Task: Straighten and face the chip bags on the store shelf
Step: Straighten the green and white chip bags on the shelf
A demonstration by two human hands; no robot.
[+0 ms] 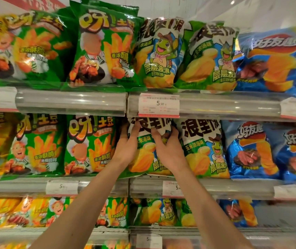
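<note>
A shop aisle: stacked shelves (pixel 71 101) crowded with rows of chip bags (pixel 100 44) in green, yellow and blue, well above and below the reaching fingers (pixel 136 130), and a printed price tag (pixel 158 105) clipped in the clear rail just above those fingertips

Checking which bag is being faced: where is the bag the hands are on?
In the head view it sits on the middle shelf, centre: the wavy-chip bag, held by the left hand and right hand, between a green fries bag and a matching bag.
</note>
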